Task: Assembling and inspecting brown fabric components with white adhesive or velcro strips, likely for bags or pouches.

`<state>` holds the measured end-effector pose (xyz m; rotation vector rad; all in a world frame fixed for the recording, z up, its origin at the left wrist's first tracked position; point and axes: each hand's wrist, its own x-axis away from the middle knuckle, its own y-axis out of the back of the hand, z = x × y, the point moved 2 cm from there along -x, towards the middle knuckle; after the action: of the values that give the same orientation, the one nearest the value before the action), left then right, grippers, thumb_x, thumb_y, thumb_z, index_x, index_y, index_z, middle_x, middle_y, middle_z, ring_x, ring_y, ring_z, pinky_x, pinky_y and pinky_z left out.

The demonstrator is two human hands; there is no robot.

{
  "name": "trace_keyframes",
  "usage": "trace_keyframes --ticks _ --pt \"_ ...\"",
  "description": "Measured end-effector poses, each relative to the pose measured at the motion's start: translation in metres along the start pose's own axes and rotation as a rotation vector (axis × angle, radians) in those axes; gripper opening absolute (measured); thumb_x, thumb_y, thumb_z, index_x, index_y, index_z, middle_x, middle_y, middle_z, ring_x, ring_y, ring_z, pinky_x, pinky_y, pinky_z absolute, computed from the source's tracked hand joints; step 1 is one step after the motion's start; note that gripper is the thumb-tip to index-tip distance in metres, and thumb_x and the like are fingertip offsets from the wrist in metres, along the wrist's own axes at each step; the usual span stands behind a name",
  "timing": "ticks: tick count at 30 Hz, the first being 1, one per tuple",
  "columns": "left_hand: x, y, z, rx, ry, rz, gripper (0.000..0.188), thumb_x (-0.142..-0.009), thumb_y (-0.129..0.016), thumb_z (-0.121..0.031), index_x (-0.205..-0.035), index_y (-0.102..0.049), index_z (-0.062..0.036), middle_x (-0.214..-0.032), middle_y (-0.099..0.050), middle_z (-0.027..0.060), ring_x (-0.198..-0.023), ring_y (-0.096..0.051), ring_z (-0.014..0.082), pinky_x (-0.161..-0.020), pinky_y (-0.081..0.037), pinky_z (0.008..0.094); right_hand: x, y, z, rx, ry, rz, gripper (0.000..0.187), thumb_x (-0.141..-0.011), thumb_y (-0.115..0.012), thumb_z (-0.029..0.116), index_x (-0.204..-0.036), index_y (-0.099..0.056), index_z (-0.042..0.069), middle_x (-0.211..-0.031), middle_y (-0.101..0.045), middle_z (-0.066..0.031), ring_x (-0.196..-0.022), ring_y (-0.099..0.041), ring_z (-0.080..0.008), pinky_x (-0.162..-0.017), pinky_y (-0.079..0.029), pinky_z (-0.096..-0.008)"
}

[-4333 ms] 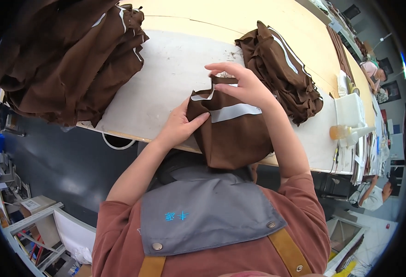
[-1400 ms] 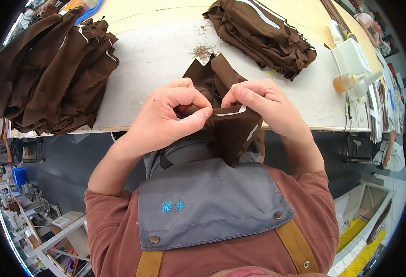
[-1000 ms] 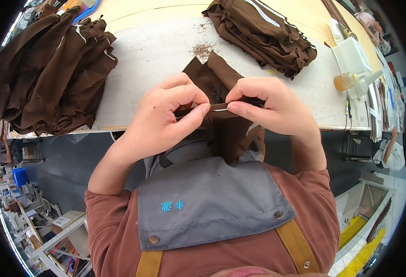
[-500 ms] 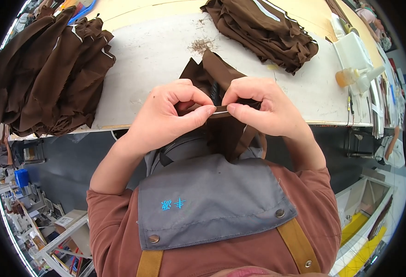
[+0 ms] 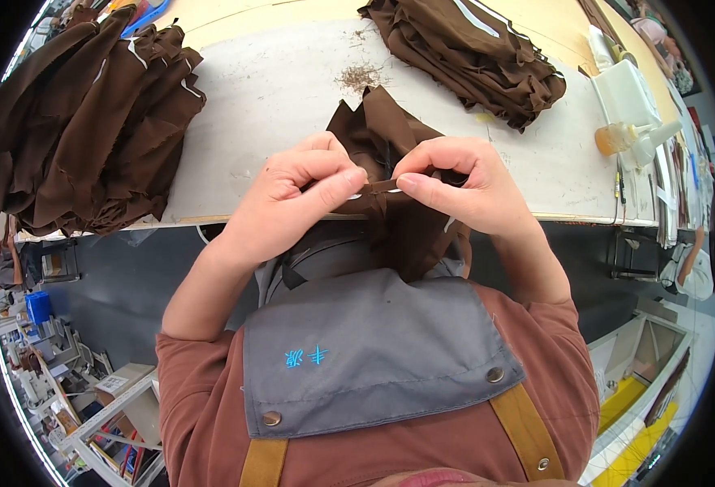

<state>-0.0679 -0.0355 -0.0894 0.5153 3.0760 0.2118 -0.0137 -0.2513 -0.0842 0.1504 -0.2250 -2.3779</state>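
A piece of brown fabric (image 5: 406, 231) hangs over the table's near edge toward my lap, its upper part lying on the tabletop. My left hand (image 5: 304, 191) pinches a narrow edge of it between thumb and forefinger. A short way to the right, my right hand (image 5: 455, 183) pinches the same edge, thumb on the near side. The short strip between the two pinches is stretched level, and a bit of white shows beside the left thumb. My other fingers curl behind and are partly hidden.
A tall heap of brown fabric pieces (image 5: 89, 130) fills the table's left side. Another brown stack (image 5: 471, 61) lies at the far right. Thread scraps (image 5: 360, 77) dot the pale table (image 5: 244, 122). A bottle of amber liquid (image 5: 613, 139) stands near a white container (image 5: 624, 88) at right.
Both hands still pinch the fabric edge. My left hand has shifted slightly and its grip is a little farther from the right one. The fabric between them has turned, showing less white.
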Motion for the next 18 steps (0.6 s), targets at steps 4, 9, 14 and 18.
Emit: trace_keyframes --ticks 4,9,14,18 --pt "0.001 -0.003 -0.005 -0.15 -0.009 -0.008 0.026 -0.097 -0.052 -0.015 -0.089 -0.068 0.0038 -0.085 -0.054 0.0031 -0.08 -0.048 0.0098 -0.073 -0.038 0.0249 -0.001 -0.002 -0.001 0.0 0.005 0.015 0.01 -0.087 -0.07 0.009 -0.09 -0.072 0.0 -0.081 -0.068 -0.0018 -0.074 -0.059 -0.0072 -0.066 -0.044 -0.0222" --pt "0.002 0.0 0.001 0.154 -0.002 0.02 0.015 -0.088 -0.054 -0.003 -0.092 -0.068 0.0027 -0.086 -0.053 0.0027 -0.078 -0.047 0.0082 -0.068 -0.037 0.0227 -0.003 -0.001 -0.004 -0.05 -0.026 0.01 0.008 -0.086 -0.07 0.008 -0.089 -0.072 0.001 -0.082 -0.068 -0.0024 -0.075 -0.059 -0.0082 -0.067 -0.044 -0.023" --pt "0.004 -0.003 -0.013 -0.119 0.04 0.035 0.012 -0.085 -0.054 -0.002 -0.093 -0.062 0.001 -0.09 -0.049 0.0016 -0.078 -0.045 0.0076 -0.071 -0.036 0.0219 -0.004 0.003 0.0 0.23 0.223 0.008 0.01 -0.084 -0.069 0.004 -0.094 -0.07 0.001 -0.089 -0.066 -0.0053 -0.08 -0.061 -0.0124 -0.069 -0.045 -0.0248" --pt "0.004 -0.004 -0.008 -0.108 0.02 0.007 0.012 -0.085 -0.054 -0.001 -0.095 -0.06 0.0005 -0.092 -0.051 0.002 -0.079 -0.045 0.0075 -0.072 -0.037 0.0226 -0.006 -0.005 0.003 0.178 0.348 0.0 0.024 -0.079 -0.075 0.004 -0.102 -0.069 0.003 -0.1 -0.066 -0.0075 -0.088 -0.064 -0.0171 -0.076 -0.051 -0.0292"
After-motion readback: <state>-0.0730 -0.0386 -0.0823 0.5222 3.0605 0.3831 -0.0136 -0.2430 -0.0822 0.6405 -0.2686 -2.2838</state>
